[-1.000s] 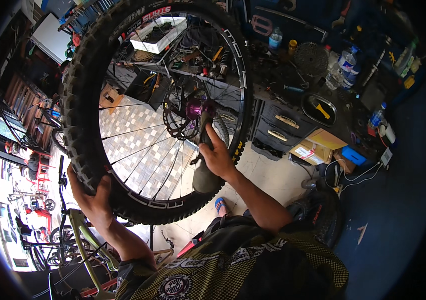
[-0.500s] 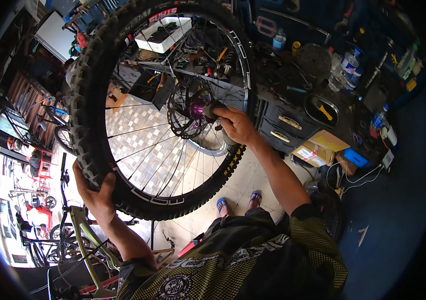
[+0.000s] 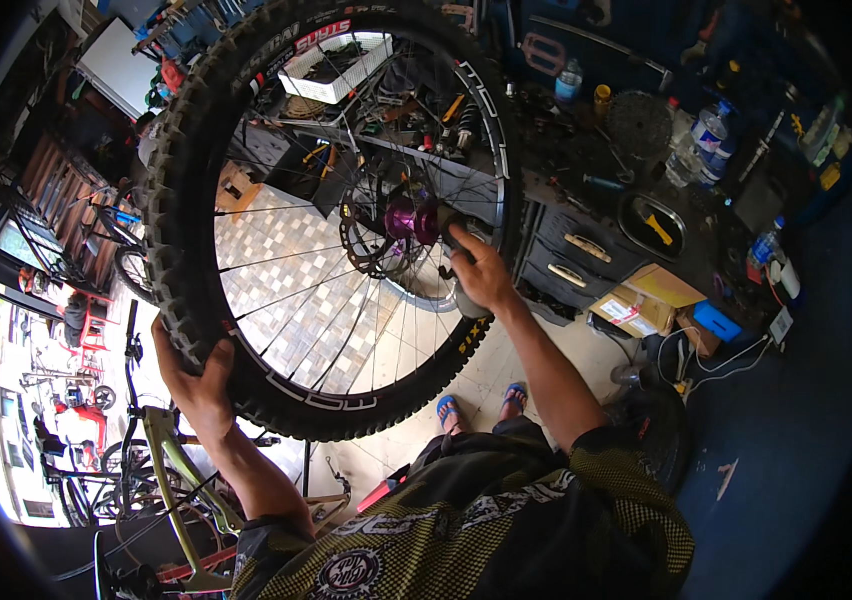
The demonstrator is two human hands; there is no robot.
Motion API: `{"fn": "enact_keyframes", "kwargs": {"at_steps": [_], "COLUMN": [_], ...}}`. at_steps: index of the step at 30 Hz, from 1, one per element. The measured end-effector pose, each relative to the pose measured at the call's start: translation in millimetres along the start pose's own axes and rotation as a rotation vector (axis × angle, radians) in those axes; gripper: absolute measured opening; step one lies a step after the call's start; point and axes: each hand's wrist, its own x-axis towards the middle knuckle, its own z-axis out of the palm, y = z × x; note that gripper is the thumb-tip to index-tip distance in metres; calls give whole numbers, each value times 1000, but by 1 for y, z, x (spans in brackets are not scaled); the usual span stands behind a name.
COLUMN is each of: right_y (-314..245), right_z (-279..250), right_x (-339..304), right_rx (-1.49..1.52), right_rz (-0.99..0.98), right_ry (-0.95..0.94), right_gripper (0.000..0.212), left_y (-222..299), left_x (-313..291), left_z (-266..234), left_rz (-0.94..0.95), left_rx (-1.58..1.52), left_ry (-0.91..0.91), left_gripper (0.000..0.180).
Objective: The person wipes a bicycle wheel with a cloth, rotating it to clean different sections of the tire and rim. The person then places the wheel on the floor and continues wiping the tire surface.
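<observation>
A bicycle wheel with a black knobby tyre (image 3: 181, 270) is held up in front of me. My left hand (image 3: 201, 385) is closed round the tyre's lower left edge, thumb on the near side. At the wheel's middle sit a purple hub (image 3: 411, 218) and a dark disc brake rotor (image 3: 358, 235). My right hand (image 3: 484, 275) is closed on a grey-brown rag (image 3: 470, 304), beside the hub's right end. Part of the rag covers the fingertips and hangs below the hand. Whether the rag touches the hub, I cannot tell.
Behind the wheel stands a dark workbench (image 3: 561, 215) with drawers, a white basket (image 3: 331, 85), bottles (image 3: 711, 140) and tools. Cardboard boxes (image 3: 636, 310) and white cables are at the right. A green bike frame (image 3: 171, 465) stands at lower left; tiled floor lies below.
My right hand with the rag has moved a little right and down, away from the hub, and more of the purple hub shows. My left hand keeps its hold on the tyre.
</observation>
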Motion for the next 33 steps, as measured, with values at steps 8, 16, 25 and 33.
{"fn": "enact_keyframes", "kwargs": {"at_steps": [8,16,25,33], "right_y": [-31,-39,-62,-24], "right_z": [31,-6,31,25], "right_x": [-48,-6,-10,-32], "right_rx": [152,31,-564,-710], "right_rz": [-11,-92,-120,-361], "right_ry": [-81,-19,110,76], "right_gripper": [61,63,66,57], "left_y": [-11,-13,-4,-5], "left_x": [2,2,-7,-5], "left_z": [-5,-11,-6,-6], "left_rz": [38,8,-3,13], "left_rx": [-14,-15,19,39], "left_ry": [-8,-23,10,6], "left_gripper": [65,74,75,70]}}
